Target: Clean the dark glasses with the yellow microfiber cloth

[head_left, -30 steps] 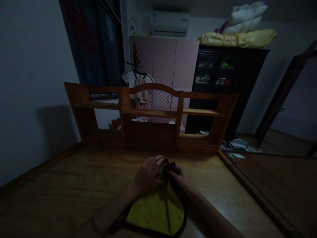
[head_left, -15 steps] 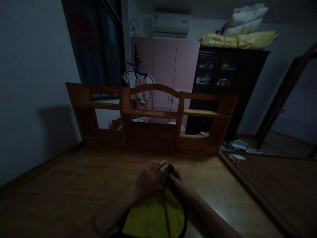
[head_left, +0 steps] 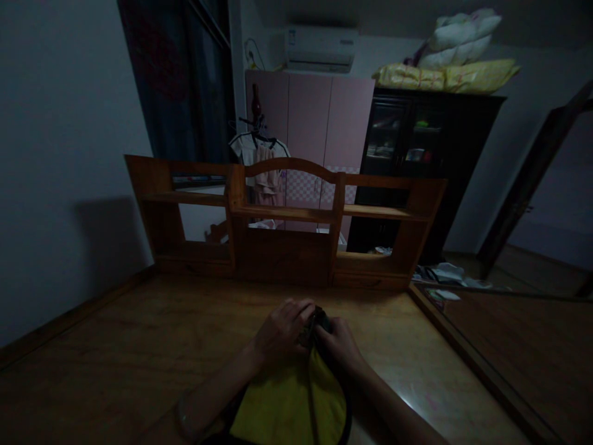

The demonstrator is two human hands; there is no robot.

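A yellow cloth item with dark edging (head_left: 290, 402) lies toward me on the wooden surface, its near end cut off by the frame. It narrows at the far end into a dark, bunched part (head_left: 315, 324), too dim to make out. My left hand (head_left: 285, 327) is closed over the left side of that dark part, fingers curled across its top. From the right, my right hand (head_left: 338, 343) grips the same part, its thumb pressing near the middle. Both hands are close together, and the fingertips are partly hidden.
The wooden surface (head_left: 185, 327) ends at a wooden shelf unit (head_left: 287, 213) with open compartments. A wall (head_left: 69, 154) stands at the left, and a raised wooden edge (head_left: 463, 346) runs along the right. Beyond are a pink wardrobe (head_left: 308, 117) and a dark cabinet (head_left: 463, 136).
The dark part between my hands has shifted very slightly. My hands keep nearly the same place and grip.
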